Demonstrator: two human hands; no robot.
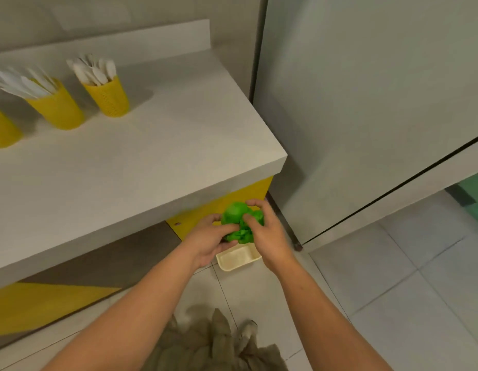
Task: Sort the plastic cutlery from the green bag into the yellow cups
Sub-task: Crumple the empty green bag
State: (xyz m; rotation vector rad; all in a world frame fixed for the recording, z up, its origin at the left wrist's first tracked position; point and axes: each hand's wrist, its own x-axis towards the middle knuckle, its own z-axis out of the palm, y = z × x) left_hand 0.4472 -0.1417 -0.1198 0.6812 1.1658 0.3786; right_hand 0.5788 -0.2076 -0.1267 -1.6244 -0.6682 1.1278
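Observation:
The green bag (236, 218) is crumpled into a ball between both my hands, held in the air off the right front corner of the white counter (157, 145). My left hand (205, 242) grips it from the left and below. My right hand (267, 236) grips it from the right, fingers curled over its top. Three yellow cups stand at the counter's back left: the right cup (109, 97) and the middle cup (58, 108) hold white plastic cutlery (93, 69), and the left cup (2, 129) is cut off by the frame edge.
A cream foam tray (237, 259) lies on the tiled floor below my hands. A yellow cabinet panel (227, 202) sits under the counter. A grey wall panel (366, 103) stands at the right. My clothing (213, 344) shows at the bottom.

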